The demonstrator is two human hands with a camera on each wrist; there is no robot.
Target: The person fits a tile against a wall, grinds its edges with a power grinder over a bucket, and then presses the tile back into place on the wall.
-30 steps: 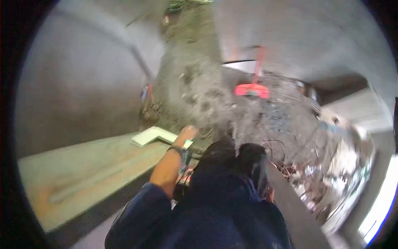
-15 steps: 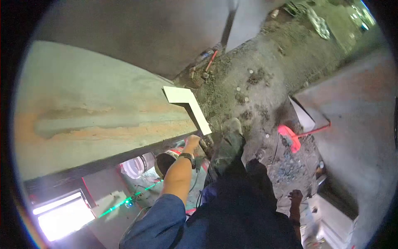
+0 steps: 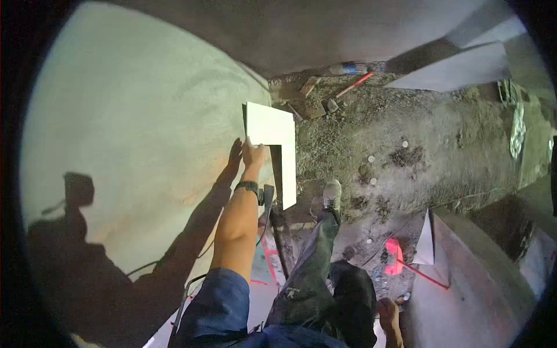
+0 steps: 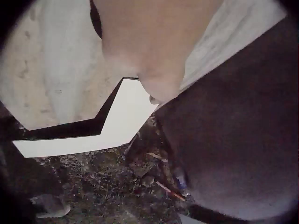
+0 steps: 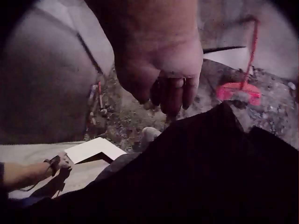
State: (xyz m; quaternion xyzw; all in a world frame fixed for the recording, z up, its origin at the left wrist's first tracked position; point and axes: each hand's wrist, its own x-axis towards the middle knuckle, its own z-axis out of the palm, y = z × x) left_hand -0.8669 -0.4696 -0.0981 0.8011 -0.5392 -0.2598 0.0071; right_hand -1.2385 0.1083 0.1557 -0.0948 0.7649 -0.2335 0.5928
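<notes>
A white L-shaped panel (image 3: 270,124) lies against the end of the pale wall surface, its long arm pointing down in the head view. My left hand (image 3: 253,155) pinches the edge of its wide part. The left wrist view shows the thumb of that hand (image 4: 149,51) at the corner of the panel (image 4: 122,112); the other fingers are largely hidden. My right hand (image 3: 389,313) hangs low by the leg. From the right wrist, that hand (image 5: 163,79) shows loosely bent fingers with nothing in them.
A red long-handled dustpan (image 3: 394,257) stands on the dirty floor at the lower right. Beyond the panel lie a red stick (image 3: 354,85), a bottle (image 3: 348,69) and rubble. A dark cable hangs beside my left forearm. One shoe (image 3: 332,194) is on the ground.
My left hand has moved from beside the panel's narrow end to its wide part. The head view has turned, bringing more pale wall into sight. My right hand still hangs low.
</notes>
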